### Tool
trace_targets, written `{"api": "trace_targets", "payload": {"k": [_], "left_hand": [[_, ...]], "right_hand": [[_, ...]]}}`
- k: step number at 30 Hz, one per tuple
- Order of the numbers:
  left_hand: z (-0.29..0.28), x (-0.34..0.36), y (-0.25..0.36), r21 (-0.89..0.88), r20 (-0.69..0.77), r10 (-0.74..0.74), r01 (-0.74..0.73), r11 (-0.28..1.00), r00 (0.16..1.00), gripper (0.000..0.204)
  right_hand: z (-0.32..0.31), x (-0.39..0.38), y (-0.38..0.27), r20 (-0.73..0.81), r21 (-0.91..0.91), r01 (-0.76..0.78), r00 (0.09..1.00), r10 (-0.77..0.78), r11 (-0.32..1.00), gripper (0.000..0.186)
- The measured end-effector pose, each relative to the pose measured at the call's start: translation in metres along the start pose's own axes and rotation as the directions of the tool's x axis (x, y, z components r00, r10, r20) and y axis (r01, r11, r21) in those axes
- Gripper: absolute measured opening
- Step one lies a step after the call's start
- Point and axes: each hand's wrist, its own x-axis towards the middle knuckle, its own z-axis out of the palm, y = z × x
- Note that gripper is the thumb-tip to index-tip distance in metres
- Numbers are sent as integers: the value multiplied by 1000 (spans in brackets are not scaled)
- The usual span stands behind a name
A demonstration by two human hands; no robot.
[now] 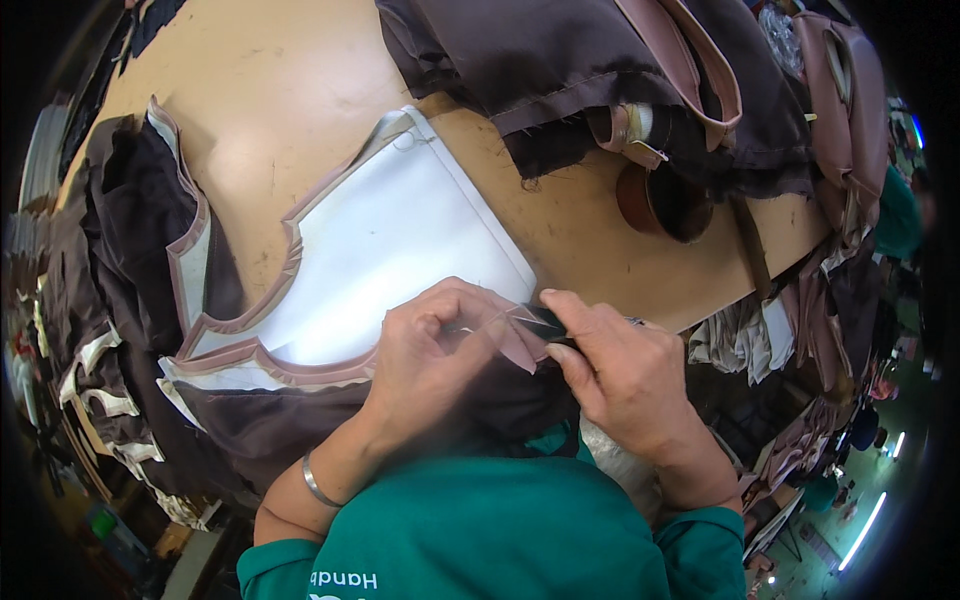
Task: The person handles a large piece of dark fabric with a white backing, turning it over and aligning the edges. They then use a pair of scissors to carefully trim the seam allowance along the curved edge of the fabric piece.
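Observation:
A panel with a white face and pinkish-brown leather edging (pixel 400 220) lies on the table in front of me, with dark brown lining (pixel 280 412) along its near side. At its near right corner, my left hand (pixel 430 345) pinches the edge, and a pink leather tab (pixel 518 347) sticks out past the fingers. My right hand (pixel 625 375) closes around a small dark tool (pixel 540 320) that looks like scissors. The tool's tip meets the leather beside my left fingertips. My hands cover part of the tool and the panel's corner.
Dark brown fabric with pink leather straps (pixel 560 70) is heaped at the far right. Beside it sits a brown round container (pixel 665 203). More dark lining with leather edging (pixel 130 220) lies on the left. Fabric pieces (pixel 740 335) hang by the table's right edge.

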Motion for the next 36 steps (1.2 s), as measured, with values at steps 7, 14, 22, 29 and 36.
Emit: {"api": "trace_targets", "payload": {"k": [7,14,22,29,36], "left_hand": [[1,-2,6,-5,-11,-7,7,1000,1000,6],[0,-4,6,-16,-86,-44,43,999,995,3],[-4,-3,0,42,-73,-16,19,999,997,6],[0,0,5,-26,-65,-77,75,997,995,7],[3,1,3,-25,-51,-27,26,999,998,6]], "right_hand": [[5,22,-4,42,633,-199,974,223,748,39],[23,31,-10,188,849,-328,921,342,414,39],[25,33,-5,225,771,-406,894,386,491,34],[15,27,1,63,640,-253,958,278,725,38],[-1,1,-6,-64,-227,147,984,-165,963,36]]}}
